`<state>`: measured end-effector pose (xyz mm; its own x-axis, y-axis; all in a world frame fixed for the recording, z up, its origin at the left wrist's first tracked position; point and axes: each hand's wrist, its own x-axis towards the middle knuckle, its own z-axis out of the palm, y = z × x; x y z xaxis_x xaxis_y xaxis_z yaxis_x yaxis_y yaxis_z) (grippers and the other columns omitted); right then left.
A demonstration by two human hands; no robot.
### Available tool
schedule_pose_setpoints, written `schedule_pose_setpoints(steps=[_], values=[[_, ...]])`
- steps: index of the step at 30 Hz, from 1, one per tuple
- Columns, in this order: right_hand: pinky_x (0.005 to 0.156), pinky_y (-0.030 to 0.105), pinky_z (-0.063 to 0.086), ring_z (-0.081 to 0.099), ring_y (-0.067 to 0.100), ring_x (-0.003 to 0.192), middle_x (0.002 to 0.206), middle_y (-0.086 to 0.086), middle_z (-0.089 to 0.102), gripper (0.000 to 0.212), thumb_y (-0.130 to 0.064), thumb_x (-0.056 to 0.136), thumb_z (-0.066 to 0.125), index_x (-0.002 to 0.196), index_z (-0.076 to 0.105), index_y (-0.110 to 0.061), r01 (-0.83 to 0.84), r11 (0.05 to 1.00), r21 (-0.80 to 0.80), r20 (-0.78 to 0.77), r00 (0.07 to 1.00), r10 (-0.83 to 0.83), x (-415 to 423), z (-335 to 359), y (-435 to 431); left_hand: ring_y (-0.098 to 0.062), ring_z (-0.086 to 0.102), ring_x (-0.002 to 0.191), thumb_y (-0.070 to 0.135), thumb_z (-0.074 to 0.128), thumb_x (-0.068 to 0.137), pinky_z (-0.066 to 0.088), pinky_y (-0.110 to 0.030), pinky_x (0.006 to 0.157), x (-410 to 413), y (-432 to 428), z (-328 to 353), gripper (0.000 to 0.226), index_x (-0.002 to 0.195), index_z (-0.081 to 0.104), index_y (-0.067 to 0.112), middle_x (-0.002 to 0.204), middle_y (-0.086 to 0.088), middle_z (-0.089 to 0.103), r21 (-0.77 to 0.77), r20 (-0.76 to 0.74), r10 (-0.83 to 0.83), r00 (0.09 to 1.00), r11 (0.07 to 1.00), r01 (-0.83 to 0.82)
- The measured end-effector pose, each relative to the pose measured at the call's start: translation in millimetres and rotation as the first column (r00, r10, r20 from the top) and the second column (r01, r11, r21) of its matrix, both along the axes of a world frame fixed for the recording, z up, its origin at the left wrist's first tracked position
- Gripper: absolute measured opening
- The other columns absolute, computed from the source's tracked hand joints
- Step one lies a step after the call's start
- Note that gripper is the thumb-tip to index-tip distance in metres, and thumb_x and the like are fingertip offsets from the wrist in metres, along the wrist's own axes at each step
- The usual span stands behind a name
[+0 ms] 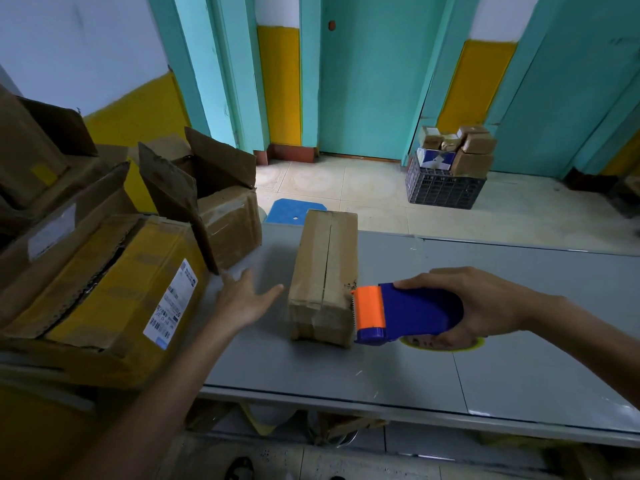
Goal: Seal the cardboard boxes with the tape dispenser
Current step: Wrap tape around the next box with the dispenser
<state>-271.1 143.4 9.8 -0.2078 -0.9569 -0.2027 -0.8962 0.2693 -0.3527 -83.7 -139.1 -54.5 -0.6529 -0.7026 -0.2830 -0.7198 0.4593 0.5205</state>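
Note:
A small brown cardboard box lies lengthwise on the grey table, its top flaps closed with a seam down the middle. My right hand grips a blue tape dispenser whose orange cutter end touches the box's near right corner. My left hand hovers open, palm up, just left of the box and does not touch it.
Stacked larger boxes fill the table's left: a yellow-taped box with a shipping label and an open-flapped box behind it. A blue stool stands beyond the table. A black crate of parcels sits on the floor by the teal wall.

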Motion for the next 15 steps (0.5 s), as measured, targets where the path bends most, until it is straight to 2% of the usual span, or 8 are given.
schedule_pose_setpoints(steps=[2,3,4,6,8,10,15], values=[[0.081,0.014,0.049,0.049,0.003,0.106,0.122,-0.022,0.046,0.074,-0.059,0.068,0.071,0.123,0.023,-0.063,0.0,1.0,-0.001,0.008,1.0,0.0,0.1,0.3,0.7,-0.03,0.021,0.14,0.035,0.048,0.094,0.027,-0.041,0.11,-2.4,7.3,10.5,0.054,0.143,0.034,0.016,0.156,-0.011,0.009,-0.134,-0.22,-0.067,0.973,0.99,0.037],[0.081,0.015,0.049,0.049,0.003,0.106,0.122,-0.022,0.047,0.073,-0.059,0.068,0.071,0.123,0.023,-0.062,-0.002,1.0,-0.003,0.019,1.0,0.002,0.3,-0.4,0.3,-0.024,0.016,0.142,0.031,0.045,0.096,0.021,-0.038,0.112,-6.0,15.4,16.5,0.047,0.141,0.038,0.017,0.157,-0.007,0.01,-0.231,-0.338,-0.161,0.927,0.969,0.084],[0.081,0.017,0.05,0.05,0.004,0.106,0.122,-0.021,0.047,0.074,-0.06,0.067,0.07,0.123,0.023,-0.062,-0.004,1.0,-0.009,0.025,1.0,0.004,0.4,-1.3,-1.2,-0.018,0.009,0.143,0.034,0.038,0.097,0.013,-0.035,0.113,-12.6,25.0,20.9,0.046,0.14,0.04,0.018,0.157,-0.003,0.01,-0.329,-0.387,-0.286,0.876,0.931,0.159],[0.081,0.019,0.05,0.05,0.005,0.105,0.121,-0.021,0.048,0.075,-0.06,0.066,0.069,0.124,0.022,-0.064,-0.008,1.0,-0.015,0.02,1.0,0.008,-0.4,-2.1,-4.7,-0.008,-0.008,0.141,0.045,0.02,0.093,-0.002,-0.037,0.112,-31.1,45.6,23.1,0.057,0.144,0.033,0.024,0.157,0.0,0.007,-0.449,-0.283,-0.528,0.801,0.81,0.376],[0.081,0.017,0.049,0.05,0.005,0.104,0.12,-0.021,0.047,0.075,-0.059,0.067,0.069,0.125,0.021,-0.063,-0.011,1.0,-0.011,0.003,1.0,0.011,-2.1,-1.8,-4.0,-0.009,-0.017,0.14,0.05,0.011,0.095,-0.012,-0.043,0.111,-47.8,58.3,11.5,0.055,0.148,0.015,0.033,0.158,0.002,-0.004,-0.447,-0.033,-0.627,0.778,0.706,0.55],[0.079,0.012,0.047,0.05,0.002,0.104,0.118,-0.024,0.046,0.074,-0.058,0.068,0.07,0.125,0.023,-0.061,0.0,1.0,-0.014,0.013,1.0,0.0,-1.6,-1.2,1.6,-0.013,-0.018,0.141,0.052,0.007,0.097,-0.018,-0.044,0.109,-55.4,59.0,-1.5,0.052,0.147,0.005,0.039,0.157,0.004,-0.009,-0.406,0.114,-0.606,0.787,0.695,0.594],[0.078,0.008,0.046,0.046,-0.004,0.109,0.118,-0.033,0.043,0.074,-0.061,0.066,0.069,0.129,0.03,-0.053,0.031,0.996,-0.085,0.124,0.992,-0.021,-1.9,0.0,8.6,-0.014,-0.017,0.142,0.05,0.008,0.096,-0.015,-0.045,0.111,-57.2,56.9,-4.2,0.052,0.146,-0.001,0.04,0.156,0.004,-0.012,-0.426,0.184,-0.599,0.779,0.666,0.613]])
